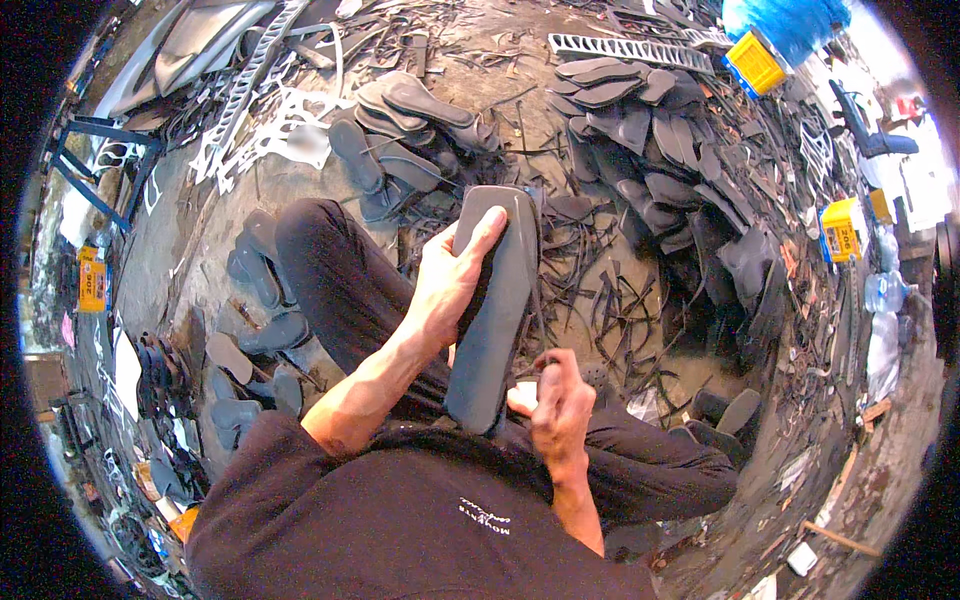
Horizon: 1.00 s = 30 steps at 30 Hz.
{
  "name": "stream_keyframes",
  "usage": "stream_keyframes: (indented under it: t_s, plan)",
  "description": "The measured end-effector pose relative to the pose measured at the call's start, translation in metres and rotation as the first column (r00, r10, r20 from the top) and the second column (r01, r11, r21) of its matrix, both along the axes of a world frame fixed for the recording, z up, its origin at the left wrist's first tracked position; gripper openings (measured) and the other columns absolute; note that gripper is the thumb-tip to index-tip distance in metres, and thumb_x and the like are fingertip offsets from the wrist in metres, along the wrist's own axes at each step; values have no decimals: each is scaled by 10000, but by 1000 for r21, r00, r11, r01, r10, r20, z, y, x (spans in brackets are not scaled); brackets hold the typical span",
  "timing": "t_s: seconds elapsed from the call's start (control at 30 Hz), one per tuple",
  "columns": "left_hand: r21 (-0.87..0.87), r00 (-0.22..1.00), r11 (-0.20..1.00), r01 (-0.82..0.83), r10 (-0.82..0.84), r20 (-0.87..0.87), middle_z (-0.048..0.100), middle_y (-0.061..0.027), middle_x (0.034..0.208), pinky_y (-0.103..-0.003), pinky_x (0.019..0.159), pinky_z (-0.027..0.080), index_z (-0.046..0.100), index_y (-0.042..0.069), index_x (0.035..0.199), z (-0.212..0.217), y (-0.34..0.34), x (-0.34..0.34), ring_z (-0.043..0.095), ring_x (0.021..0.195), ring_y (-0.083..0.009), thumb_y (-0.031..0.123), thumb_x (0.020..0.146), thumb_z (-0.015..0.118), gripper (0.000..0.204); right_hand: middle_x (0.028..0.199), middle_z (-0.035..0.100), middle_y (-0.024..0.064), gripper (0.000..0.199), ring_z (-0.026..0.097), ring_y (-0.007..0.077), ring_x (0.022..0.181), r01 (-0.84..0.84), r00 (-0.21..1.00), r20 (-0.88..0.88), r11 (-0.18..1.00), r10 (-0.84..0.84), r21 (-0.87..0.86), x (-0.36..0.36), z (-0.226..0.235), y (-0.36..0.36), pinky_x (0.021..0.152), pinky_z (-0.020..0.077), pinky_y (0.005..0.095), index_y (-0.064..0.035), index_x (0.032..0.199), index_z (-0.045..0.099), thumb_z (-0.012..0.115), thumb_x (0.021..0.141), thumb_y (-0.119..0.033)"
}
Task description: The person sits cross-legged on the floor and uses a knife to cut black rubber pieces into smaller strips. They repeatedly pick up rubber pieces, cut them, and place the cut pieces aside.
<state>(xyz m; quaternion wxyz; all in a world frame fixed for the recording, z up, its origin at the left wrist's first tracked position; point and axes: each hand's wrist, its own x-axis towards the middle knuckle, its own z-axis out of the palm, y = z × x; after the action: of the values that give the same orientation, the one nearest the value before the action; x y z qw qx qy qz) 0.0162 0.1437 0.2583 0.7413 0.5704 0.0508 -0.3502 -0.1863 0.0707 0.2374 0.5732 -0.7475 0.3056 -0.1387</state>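
Observation:
My left hand (447, 270) is wrapped around a long grey shoe sole (490, 340), with the thumb lying across its upper face. The sole is held lengthwise above my lap, its far end between my knees. Beside its lower right edge is my right hand (560, 415), fingers curled in; what they grip is too small to make out. A thin dark strip (541, 300) runs down the sole's right side toward that hand. Something small and white shows at the right fingers.
Piles of dark soles lie ahead, one left of centre (400, 130) and a larger one at right (660, 150). Cut rubber strips (620, 310) litter the ground between. More soles (270, 335) lie by my left knee. White cut-out sheets (285, 130) and a yellow box (843, 230) lie farther out.

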Motion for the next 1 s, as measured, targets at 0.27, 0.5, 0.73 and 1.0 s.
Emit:
stream_keyframes:
  t_s: [0.27,0.5,0.73,1.0]
  plan:
    - [69,953,955,289,-294,74,743,-18,966,-302,743,558,742,53,1191,17,3,-18,658,824,-89,441,962,815,456,610,457,0,504,445,105,545,79,997,6,976,-80,-202,22,-9,-24,511,338,311,-36,952,594,393,1161,-447]
    - [121,748,787,605,-614,253,775,-27,964,-302,780,570,777,35,1159,8,24,16,678,866,-83,368,905,886,432,637,467,-51,590,421,46,535,-56,998,-13,989,58,135,24,35,-66,494,324,252,-80,926,596,333,1164,-552]
    - [161,655,726,669,-678,334,773,-26,924,-297,745,576,775,2,1120,20,33,32,678,817,-83,403,869,909,491,617,429,-28,555,407,71,578,-206,974,-100,978,202,-26,-2,37,-46,545,331,293,-42,900,582,394,1162,-494]
    - [208,356,435,876,-875,329,742,-22,832,-311,703,557,757,-31,1048,2,34,10,648,759,-88,430,868,896,514,641,567,49,515,560,107,615,-256,949,-117,933,292,252,18,43,-48,599,500,366,-24,958,571,466,1144,-493]
